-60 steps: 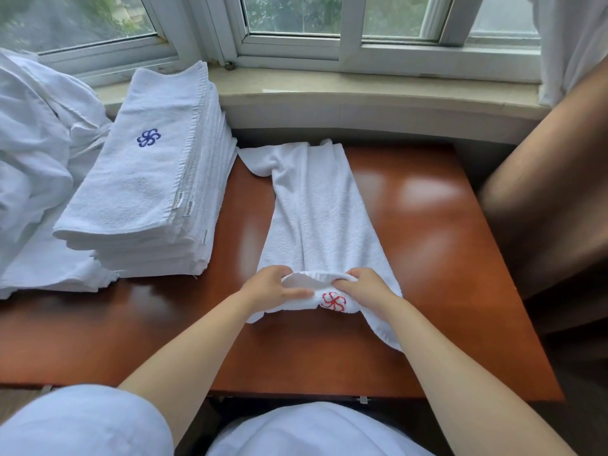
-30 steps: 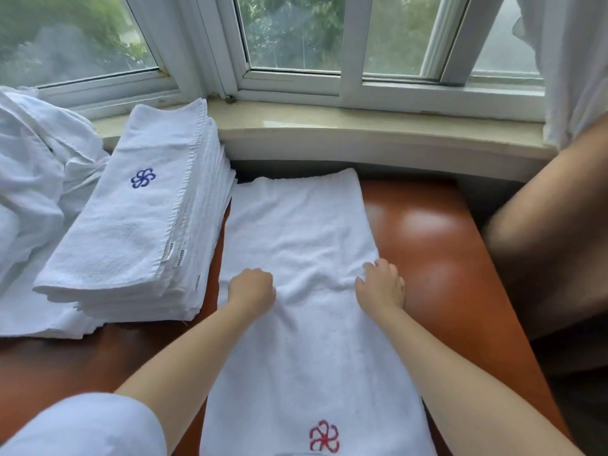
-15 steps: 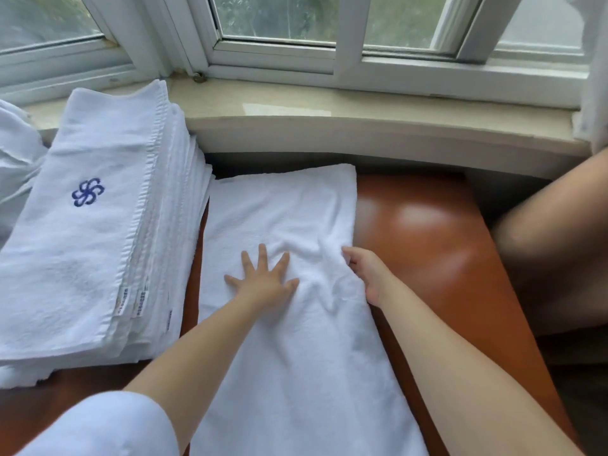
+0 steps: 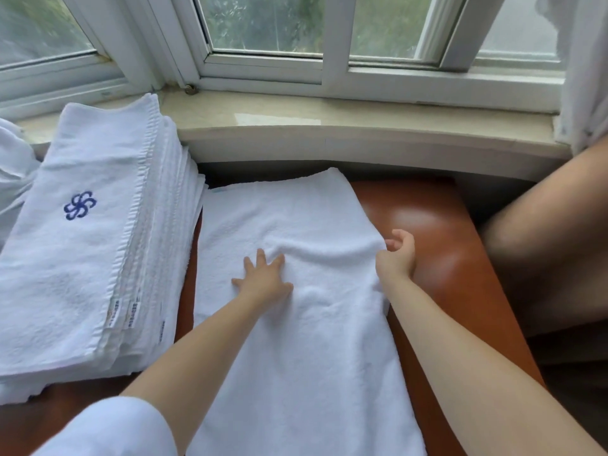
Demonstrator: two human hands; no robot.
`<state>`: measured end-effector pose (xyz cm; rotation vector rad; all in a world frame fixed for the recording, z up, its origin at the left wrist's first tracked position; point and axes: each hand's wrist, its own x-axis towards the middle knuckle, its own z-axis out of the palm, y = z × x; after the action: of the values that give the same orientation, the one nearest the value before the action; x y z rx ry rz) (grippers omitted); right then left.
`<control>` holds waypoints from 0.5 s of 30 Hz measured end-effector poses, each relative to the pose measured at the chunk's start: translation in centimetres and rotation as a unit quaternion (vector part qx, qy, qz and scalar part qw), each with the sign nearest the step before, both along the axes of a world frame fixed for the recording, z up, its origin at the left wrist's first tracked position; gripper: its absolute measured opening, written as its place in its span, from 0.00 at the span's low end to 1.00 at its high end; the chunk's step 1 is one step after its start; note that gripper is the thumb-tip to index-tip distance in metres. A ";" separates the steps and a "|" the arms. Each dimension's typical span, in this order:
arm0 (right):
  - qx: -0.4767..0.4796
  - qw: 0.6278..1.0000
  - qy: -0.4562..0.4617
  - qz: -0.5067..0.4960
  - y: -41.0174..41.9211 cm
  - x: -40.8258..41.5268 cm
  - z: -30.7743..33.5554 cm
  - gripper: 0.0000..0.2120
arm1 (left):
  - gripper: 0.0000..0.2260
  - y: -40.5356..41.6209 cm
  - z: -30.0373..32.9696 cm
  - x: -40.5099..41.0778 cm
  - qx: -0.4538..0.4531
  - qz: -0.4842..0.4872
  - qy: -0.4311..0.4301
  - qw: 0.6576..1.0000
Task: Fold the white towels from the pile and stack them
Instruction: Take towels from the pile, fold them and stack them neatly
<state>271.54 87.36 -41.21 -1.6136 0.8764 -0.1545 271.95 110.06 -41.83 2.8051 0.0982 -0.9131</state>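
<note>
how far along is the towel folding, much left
Done: a tall stack of folded towels sits on the left of the table. In hand: one towel lies spread flat, not yet folded; the left hand presses it flat while the right hand is at its right edge. Left: loose white cloth at the far left, mostly out of frame, so the count is unclear.

A white short sleeve (image 4: 108,429) covers the upper left arm at seven o'clock. Both forearms are bare. No rings or watches show.
</note>
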 end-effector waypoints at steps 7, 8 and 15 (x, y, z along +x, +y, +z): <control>-0.219 0.955 0.162 0.120 0.4 1.2 -1.6 0.24 | 0.30 -2.6 0.2 1.6 -0.024 -0.077 -0.062 0.995; -0.203 0.958 0.157 0.125 0.6 1.8 -1.4 0.24 | 0.29 -2.8 0.1 2.1 -0.029 -0.076 -0.066 0.994; -0.017 0.991 0.081 0.110 1.4 8.2 0.1 0.22 | 0.23 -3.1 -0.1 7.0 -0.015 -0.106 -0.120 0.987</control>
<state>279.77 88.76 -41.09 -1.7606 0.8145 0.1178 278.95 106.91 -41.92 2.9115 -0.2511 -0.6030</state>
